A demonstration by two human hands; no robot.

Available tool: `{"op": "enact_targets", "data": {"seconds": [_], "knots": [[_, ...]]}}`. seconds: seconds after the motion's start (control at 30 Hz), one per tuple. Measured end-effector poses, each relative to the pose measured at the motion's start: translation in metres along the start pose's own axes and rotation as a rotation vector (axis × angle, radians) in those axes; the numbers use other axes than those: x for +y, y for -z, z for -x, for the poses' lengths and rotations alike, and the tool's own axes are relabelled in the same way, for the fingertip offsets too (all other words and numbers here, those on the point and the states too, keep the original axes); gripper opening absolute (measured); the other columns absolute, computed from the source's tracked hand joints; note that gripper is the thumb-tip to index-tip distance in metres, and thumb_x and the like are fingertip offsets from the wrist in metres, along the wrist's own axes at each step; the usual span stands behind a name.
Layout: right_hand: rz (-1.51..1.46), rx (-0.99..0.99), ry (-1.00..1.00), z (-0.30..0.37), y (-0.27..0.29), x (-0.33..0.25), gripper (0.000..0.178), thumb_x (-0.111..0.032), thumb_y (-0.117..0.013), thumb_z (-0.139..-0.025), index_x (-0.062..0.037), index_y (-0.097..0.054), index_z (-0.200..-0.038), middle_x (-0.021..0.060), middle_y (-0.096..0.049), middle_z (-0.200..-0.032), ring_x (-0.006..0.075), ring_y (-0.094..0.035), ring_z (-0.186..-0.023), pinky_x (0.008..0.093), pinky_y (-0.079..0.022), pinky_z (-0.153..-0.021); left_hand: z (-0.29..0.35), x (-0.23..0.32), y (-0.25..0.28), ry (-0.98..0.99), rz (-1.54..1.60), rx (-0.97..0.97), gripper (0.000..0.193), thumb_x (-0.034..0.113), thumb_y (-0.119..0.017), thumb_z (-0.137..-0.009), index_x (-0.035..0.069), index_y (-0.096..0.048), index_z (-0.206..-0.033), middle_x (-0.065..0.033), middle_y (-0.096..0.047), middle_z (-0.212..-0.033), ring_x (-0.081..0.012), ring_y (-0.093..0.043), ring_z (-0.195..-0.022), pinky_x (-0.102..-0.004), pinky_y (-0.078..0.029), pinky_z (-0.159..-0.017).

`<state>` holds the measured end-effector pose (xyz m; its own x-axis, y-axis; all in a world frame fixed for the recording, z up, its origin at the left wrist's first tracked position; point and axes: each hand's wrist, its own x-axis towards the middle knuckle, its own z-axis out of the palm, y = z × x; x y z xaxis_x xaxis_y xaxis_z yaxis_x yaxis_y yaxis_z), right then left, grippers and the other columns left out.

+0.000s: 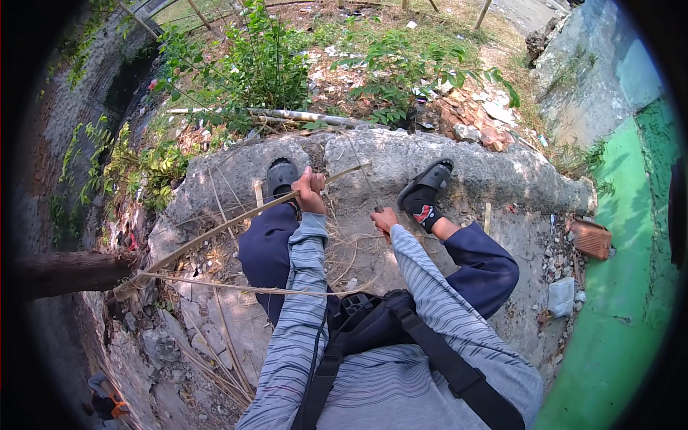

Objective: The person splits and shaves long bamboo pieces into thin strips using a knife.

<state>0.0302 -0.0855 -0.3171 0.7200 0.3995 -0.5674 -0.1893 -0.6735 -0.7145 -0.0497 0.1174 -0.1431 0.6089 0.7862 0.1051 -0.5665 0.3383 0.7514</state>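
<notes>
My left hand [310, 190] is wrapped round a long split bamboo strip [229, 223], close to its right end. The strip slants down to the left, where its far end is wider. A thin peeled sliver [251, 288] runs from near that wide end back towards my lap. My right hand [387, 221] grips the dark handle of a knife [366, 178], whose long narrow blade points up and away. Its tip is hard to make out against the stone. The blade stands apart from the strip's right end in this view.
A raised concrete ledge [459, 168] lies under my sandalled feet. Beyond it are leafy plants [269, 72], a pole [308, 117] and rubble. Slivers [226, 337] lie at the lower left, near a dark log [79, 274]. A brick [591, 239] lies by the green wall [616, 287] at right.
</notes>
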Motion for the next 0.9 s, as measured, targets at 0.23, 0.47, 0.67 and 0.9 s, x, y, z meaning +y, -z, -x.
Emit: {"op": "enact_targets", "data": {"seconds": [0.23, 0.47, 0.67, 0.9], "knots": [[0.040, 0.009, 0.105, -0.004, 0.004, -0.009, 0.033, -0.033, -0.067, -0.076, 0.0004, -0.067, -0.079, 0.0172, -0.066, -0.066, 0.0302, -0.067, -0.065, 0.0420, -0.052, -0.063, -0.003, 0.001, 0.003, -0.029, 0.038, -0.016, 0.048, 0.015, -0.048, -0.100, 0.015, -0.028, -0.057, 0.0054, -0.020, -0.050, -0.0088, -0.014, -0.042, -0.0297, -0.020, -0.046], [0.293, 0.116, -0.003, -0.008, 0.013, 0.009, 0.033, -0.032, -0.066, -0.078, 0.0016, -0.069, -0.081, 0.0166, -0.069, -0.074, 0.0293, -0.069, -0.068, 0.0400, -0.053, -0.063, 0.016, -0.014, 0.003, 0.080, -0.079, -0.091, 0.052, 0.018, -0.051, -0.099, 0.014, -0.025, -0.054, 0.0036, -0.019, -0.048, -0.0096, -0.015, -0.043, -0.0323, -0.019, -0.046], [-0.280, 0.025, 0.100, 0.008, -0.012, 0.003, 0.025, -0.019, -0.066, -0.082, -0.0039, -0.057, -0.064, 0.0030, -0.055, -0.055, 0.0129, -0.051, -0.045, 0.0323, -0.038, -0.043, 0.001, -0.004, 0.012, -0.006, 0.012, 0.009, 0.047, 0.017, -0.047, -0.100, 0.013, -0.028, -0.056, 0.0043, -0.020, -0.050, -0.0081, -0.016, -0.045, -0.0309, -0.018, -0.046], [-0.131, -0.021, -0.023, -0.009, -0.005, 0.029, 0.020, -0.015, -0.067, -0.080, -0.0011, -0.059, -0.068, 0.0050, -0.054, -0.054, 0.0147, -0.049, -0.041, 0.0325, -0.037, -0.040, 0.008, -0.013, 0.009, 0.099, -0.019, -0.044, 0.050, 0.013, -0.050, -0.099, 0.014, -0.026, -0.055, 0.0040, -0.018, -0.050, -0.0097, -0.015, -0.043, -0.0311, -0.020, -0.046]]}}
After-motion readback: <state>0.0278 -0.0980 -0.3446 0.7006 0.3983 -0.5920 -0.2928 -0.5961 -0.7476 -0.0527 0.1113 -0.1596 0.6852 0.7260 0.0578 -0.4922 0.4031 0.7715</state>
